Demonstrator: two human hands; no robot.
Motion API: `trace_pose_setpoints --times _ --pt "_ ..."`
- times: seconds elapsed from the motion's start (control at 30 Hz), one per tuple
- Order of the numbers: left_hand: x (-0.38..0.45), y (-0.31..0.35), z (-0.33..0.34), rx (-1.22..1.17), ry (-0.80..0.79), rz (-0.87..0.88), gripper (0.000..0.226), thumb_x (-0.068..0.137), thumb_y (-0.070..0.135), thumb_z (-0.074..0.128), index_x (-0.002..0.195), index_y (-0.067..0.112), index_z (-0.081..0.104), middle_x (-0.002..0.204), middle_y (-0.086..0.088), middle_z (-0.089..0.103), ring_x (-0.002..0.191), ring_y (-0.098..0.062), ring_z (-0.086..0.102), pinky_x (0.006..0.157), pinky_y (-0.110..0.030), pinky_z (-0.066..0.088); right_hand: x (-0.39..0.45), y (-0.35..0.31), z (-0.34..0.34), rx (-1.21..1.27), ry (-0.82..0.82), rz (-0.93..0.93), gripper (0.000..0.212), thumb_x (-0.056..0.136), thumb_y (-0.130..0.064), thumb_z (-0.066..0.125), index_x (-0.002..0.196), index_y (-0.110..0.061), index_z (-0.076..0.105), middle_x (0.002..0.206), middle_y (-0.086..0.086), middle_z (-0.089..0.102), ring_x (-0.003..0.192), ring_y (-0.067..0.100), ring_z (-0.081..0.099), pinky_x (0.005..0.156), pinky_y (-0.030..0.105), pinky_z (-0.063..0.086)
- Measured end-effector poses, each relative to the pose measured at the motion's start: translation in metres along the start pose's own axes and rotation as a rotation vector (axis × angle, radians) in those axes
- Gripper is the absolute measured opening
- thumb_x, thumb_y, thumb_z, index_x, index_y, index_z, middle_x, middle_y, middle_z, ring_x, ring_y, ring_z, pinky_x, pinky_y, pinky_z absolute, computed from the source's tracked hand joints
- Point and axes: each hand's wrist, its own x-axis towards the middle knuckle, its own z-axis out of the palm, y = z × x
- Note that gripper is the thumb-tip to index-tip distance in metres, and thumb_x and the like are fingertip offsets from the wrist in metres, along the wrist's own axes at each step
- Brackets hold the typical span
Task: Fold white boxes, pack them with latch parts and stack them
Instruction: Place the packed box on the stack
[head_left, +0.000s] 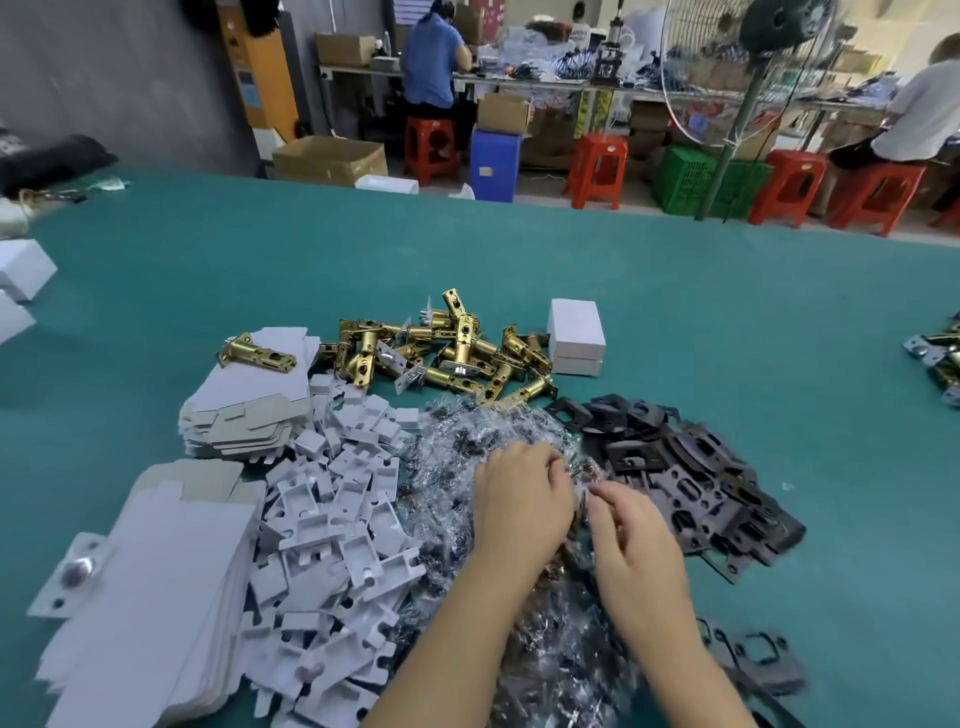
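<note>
Bags: clear packets of small dark parts, heaped under both hands; they look slippery, so one should be pinched off alone.
Left hand: fingers curled into the heap, gripping plastic.
Right hand: fingertips pinched on a packet just beside the left; contents blurred.
Plates: dark pile right of the fingers.
Inserts: white, left of them.
Flats: unfolded boxes, farther left.
Latches: brass, beyond the fingers; two folded boxes stacked beside them.
</note>
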Motion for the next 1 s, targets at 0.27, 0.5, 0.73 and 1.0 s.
trace_pose_setpoints --times 0.27,0.5,0.73,1.0 --pt "0.012 0.024 -0.057 0.050 0.058 0.017 0.020 0.106 0.028 0.047 0.104 0.022 0.066 0.083 0.008 0.065 0.063 -0.008 0.058 0.051 -0.026 0.046 -0.014 0.005 0.006 -0.052 0.134 -0.186 0.032 0.102 -0.024 0.049 0.120 -0.008 0.071 0.115 -0.003 0.067 0.108 0.004 0.052 0.100 0.020 0.040" --pt "-0.015 -0.033 -0.161 0.664 0.041 -0.112 0.018 0.103 0.027 0.046 0.115 0.030 0.061 0.095 0.008 0.066 0.081 -0.017 0.060 0.059 -0.029 0.039 -0.021 0.002 0.003 -0.023 0.184 -0.284 0.019 0.093 0.000 0.066 0.110 -0.007 0.074 0.102 -0.012 0.062 0.095 0.002 0.056 0.090 0.020 0.044" --pt "-0.059 -0.114 -0.208 0.896 -0.004 -0.457 0.043 0.094 0.055 0.057 0.126 0.026 0.052 0.124 -0.002 0.056 0.113 -0.025 0.054 0.070 -0.034 0.038 -0.026 -0.002 0.004 0.032 0.154 -0.309 0.018 0.094 0.001 0.066 0.109 -0.006 0.074 0.099 -0.009 0.063 0.091 0.009 0.061 0.084 0.030 0.051" --pt "-0.063 -0.134 -0.200 0.807 0.017 -0.465 0.024 0.096 0.043 0.054 0.111 0.024 0.055 0.105 0.002 0.058 0.097 -0.020 0.052 0.063 -0.030 0.039 -0.026 0.003 0.004 0.068 0.129 -0.264 0.016 0.096 -0.003 0.062 0.107 -0.008 0.074 0.097 -0.007 0.067 0.090 0.009 0.064 0.083 0.032 0.054"
